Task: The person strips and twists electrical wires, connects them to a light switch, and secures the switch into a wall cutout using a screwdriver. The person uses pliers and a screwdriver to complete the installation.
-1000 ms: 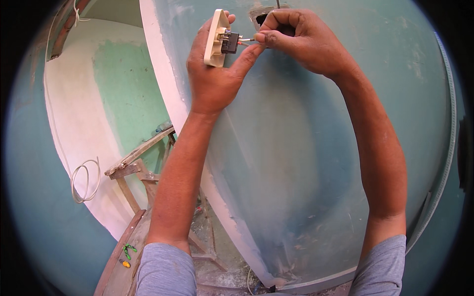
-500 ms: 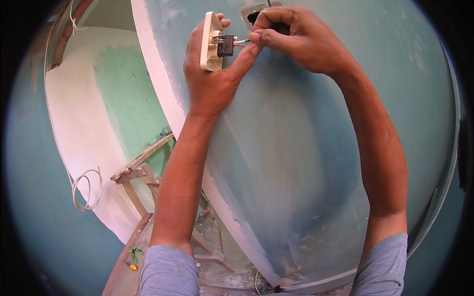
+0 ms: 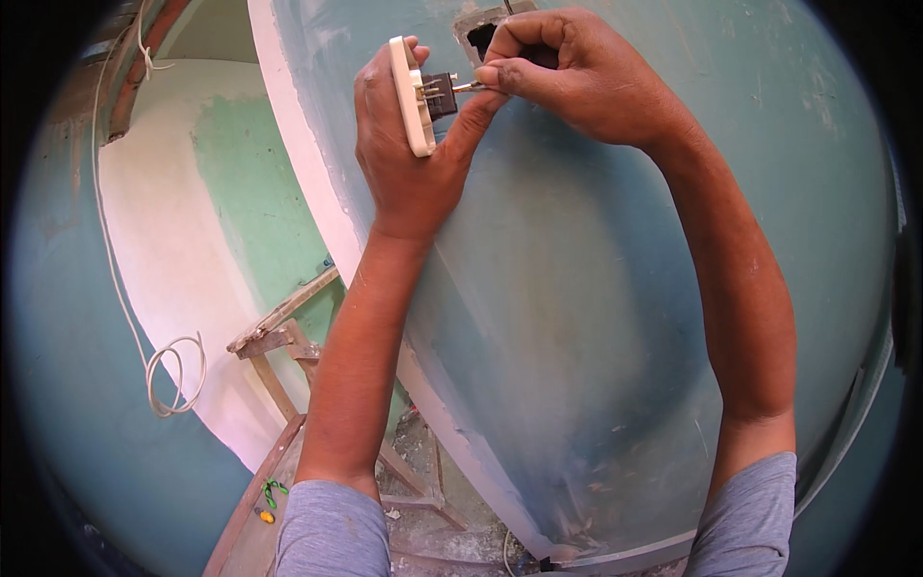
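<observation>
Left hand: fingers closed around the cream switch plate, top centre of frame.
Right hand: fingertips pinched on a wire at its back.
Progress: plate not yet seated in wall box.

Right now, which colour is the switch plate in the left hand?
Cream-white; the plate in the left hand shows best in the head view.

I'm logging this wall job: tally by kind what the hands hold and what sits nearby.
Cream plastic switch plate with dark back, in left hand: 1
Thin metal wire end pinched by right hand: 1
Rough wall box opening: 1
White coiled cable: 1
Wooden trestle: 1
Total: 5
</observation>
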### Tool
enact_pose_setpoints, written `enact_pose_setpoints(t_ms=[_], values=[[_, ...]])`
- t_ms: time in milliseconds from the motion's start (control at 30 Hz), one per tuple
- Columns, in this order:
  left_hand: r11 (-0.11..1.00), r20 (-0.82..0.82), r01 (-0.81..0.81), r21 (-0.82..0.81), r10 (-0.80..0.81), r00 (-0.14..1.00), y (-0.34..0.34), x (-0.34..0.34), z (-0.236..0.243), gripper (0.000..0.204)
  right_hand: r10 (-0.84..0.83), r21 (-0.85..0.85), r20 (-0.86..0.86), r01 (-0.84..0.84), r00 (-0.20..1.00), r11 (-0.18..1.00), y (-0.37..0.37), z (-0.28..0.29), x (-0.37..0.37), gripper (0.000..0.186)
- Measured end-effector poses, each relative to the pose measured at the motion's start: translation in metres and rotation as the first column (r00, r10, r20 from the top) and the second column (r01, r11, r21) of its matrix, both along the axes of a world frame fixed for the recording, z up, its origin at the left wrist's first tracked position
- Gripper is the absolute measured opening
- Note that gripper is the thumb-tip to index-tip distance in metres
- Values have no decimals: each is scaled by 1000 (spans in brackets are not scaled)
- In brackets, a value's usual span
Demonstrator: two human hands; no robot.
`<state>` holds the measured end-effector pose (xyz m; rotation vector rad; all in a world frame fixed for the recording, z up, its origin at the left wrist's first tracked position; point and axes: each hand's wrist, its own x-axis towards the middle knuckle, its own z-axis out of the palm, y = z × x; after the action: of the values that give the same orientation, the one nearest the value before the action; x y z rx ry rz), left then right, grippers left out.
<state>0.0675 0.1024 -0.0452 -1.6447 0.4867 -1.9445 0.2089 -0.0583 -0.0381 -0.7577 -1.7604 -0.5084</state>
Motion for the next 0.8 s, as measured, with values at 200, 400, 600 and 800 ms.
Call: enact_pose_setpoints(t_ms=[200, 400, 600, 800], values=[[996, 72, -84, 4, 83, 994, -1, 5, -1, 85, 36, -29, 8, -36, 999, 999, -1, 0, 6, 13], [993, 59, -116, -4, 116, 992, -2, 5, -2, 87, -12, 71, 33, 10, 999, 997, 1, -2, 5, 14], [998, -24, -65, 1, 65, 998, -3, 4, -1, 85, -176, 259, 115, 142, 978, 955, 2, -1, 1, 11], [997, -66, -50, -58, 46, 997, -7, 0, -4, 76, -218, 334, 189, 146, 957, 931, 9, 6, 4, 11]])
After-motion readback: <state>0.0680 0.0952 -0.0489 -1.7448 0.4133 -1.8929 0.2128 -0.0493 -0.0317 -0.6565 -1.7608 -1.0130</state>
